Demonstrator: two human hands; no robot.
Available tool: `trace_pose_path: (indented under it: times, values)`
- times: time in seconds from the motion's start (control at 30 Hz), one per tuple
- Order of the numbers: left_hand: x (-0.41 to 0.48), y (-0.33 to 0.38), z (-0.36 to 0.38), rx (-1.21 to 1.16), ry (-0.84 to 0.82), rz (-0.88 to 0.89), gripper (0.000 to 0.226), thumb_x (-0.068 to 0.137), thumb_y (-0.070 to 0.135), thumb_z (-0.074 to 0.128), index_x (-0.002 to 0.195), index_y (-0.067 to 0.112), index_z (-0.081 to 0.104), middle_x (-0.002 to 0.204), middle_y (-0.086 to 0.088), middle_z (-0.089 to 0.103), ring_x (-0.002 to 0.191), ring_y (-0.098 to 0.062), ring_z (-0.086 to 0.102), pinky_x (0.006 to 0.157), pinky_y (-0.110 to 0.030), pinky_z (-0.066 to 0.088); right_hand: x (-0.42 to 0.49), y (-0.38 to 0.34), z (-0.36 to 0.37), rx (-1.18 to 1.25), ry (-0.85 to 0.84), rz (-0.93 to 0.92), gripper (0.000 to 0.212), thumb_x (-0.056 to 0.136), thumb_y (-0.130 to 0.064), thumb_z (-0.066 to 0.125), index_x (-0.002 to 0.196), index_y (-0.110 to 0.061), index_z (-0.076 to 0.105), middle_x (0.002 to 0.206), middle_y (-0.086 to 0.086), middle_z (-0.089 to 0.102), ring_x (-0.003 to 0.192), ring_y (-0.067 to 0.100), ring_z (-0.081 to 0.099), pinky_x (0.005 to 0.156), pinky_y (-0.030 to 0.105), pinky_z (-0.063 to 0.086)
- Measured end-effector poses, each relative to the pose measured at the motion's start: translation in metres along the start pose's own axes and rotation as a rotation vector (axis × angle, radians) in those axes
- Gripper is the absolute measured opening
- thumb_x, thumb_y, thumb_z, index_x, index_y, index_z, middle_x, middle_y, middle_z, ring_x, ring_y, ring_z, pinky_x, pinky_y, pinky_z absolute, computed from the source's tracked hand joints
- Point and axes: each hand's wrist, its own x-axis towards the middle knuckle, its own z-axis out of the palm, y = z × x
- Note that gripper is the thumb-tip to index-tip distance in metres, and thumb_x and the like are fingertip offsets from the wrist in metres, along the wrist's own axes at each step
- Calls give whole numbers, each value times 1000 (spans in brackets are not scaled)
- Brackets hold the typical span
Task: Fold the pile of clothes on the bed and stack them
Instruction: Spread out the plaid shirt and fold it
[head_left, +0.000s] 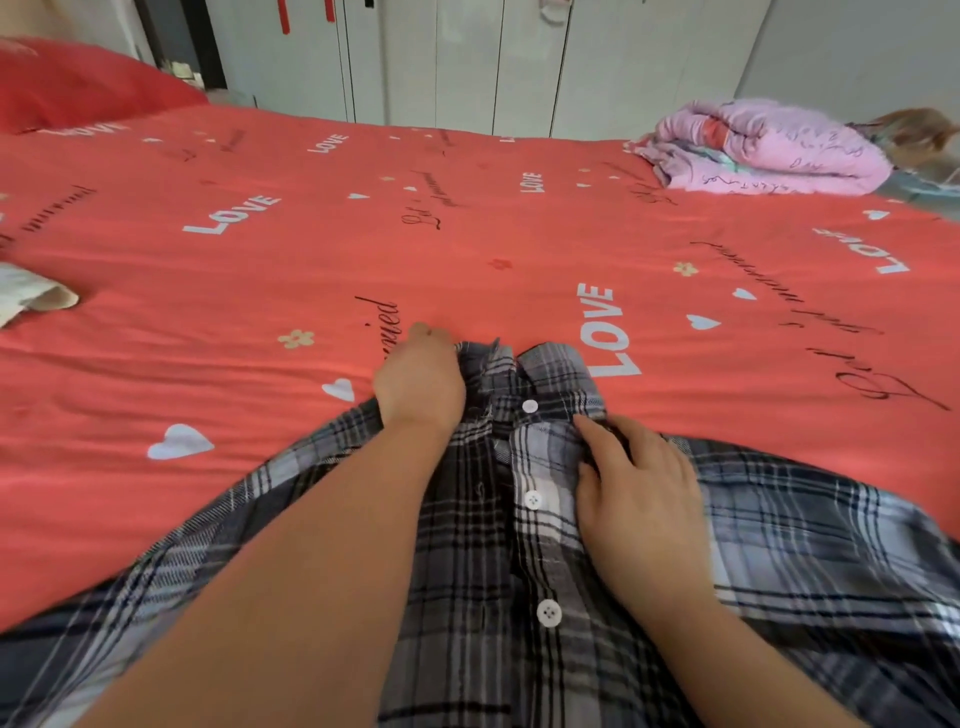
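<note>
A grey, black and white plaid button shirt (524, 561) lies spread front-up on the red bed sheet (467, 234), collar pointing away from me. My left hand (421, 379) grips the left side of the collar with curled fingers. On the right side of the button placket lies my right hand (639, 493), its fingertips pinching a fold of the cloth just below the collar. Three white buttons show down the middle between my hands.
A bundled pink printed garment or blanket (769, 148) lies at the bed's far right corner. At the left edge, a white and beige piece of cloth (31, 299) shows. A red pillow (72, 83) sits far left. White wardrobe doors (467, 57) stand behind the bed.
</note>
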Motion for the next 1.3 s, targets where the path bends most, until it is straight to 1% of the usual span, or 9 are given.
trace_pose_path:
  times: [0.13, 0.27, 0.4, 0.53, 0.8, 0.93, 1.0, 1.1, 1.3]
  values:
    - [-18, 4, -26, -272, 67, -7, 38, 92, 15, 55, 129, 11, 48, 132, -11, 41, 106, -29, 53, 76, -37, 45, 0, -4, -6, 17, -32, 6, 45, 82, -27, 37, 120, -17, 60, 117, 11, 61, 102, 33, 59, 93, 47, 45]
    - [-66, 16, -51, -464, 51, -32, 32, 91, 26, 58, 120, 13, 51, 113, -5, 51, 97, -24, 53, 80, -34, 43, 11, -22, -26, 150, -2, 43, 41, 77, -7, 62, 118, -11, 61, 119, 17, 57, 108, 39, 52, 93, 47, 43]
    - [-87, 20, -36, -392, -51, -104, 35, 85, 33, 62, 111, 11, 55, 106, -7, 56, 100, -25, 54, 80, -33, 38, 29, -56, -26, 373, -110, 88, 37, 90, -11, 51, 127, -10, 55, 122, 11, 51, 114, 28, 46, 91, 31, 34]
    - [-89, 17, -19, -326, -8, -43, 35, 83, 36, 64, 109, 16, 56, 106, -2, 54, 102, -20, 52, 83, -29, 36, 26, -51, -1, 411, -118, 238, 33, 91, -16, 50, 124, -16, 56, 119, 7, 54, 107, 22, 52, 86, 30, 37]
    - [-63, 6, -5, -224, 52, 73, 20, 92, 28, 49, 94, 17, 66, 98, -1, 64, 93, -21, 57, 76, -32, 39, 36, -43, 13, 425, -67, 203, 6, 87, -17, 58, 87, -23, 59, 93, 1, 64, 85, 17, 55, 65, 28, 29]
    - [-61, 8, -17, -622, 60, -67, 18, 91, 22, 54, 79, 17, 66, 80, 9, 61, 82, -12, 55, 72, -23, 36, 36, -43, 7, 520, -35, 168, 16, 84, -16, 62, 75, -26, 55, 75, -11, 58, 69, 6, 50, 60, 19, 28]
    - [-59, 8, -21, -809, 9, -145, 14, 89, 20, 57, 77, 22, 64, 79, 16, 60, 82, -6, 55, 74, -20, 38, 37, -43, 6, 577, -34, 156, 15, 84, -17, 64, 74, -26, 58, 69, -16, 56, 67, -1, 50, 63, 4, 33]
    - [-60, 9, -22, -1013, -86, -192, 15, 87, 17, 61, 75, 26, 63, 79, 22, 59, 79, 6, 54, 70, -8, 40, 37, -44, 5, 640, -45, 158, 12, 84, -19, 65, 76, -27, 61, 69, -18, 57, 68, -3, 53, 64, -2, 33]
    - [-62, 10, -24, -1044, -111, -174, 23, 84, 15, 64, 68, 31, 64, 78, 20, 63, 78, 7, 57, 74, -10, 43, 39, -44, 5, 717, -41, 183, 6, 82, -22, 67, 79, -26, 65, 71, -18, 61, 71, -7, 56, 64, -2, 34]
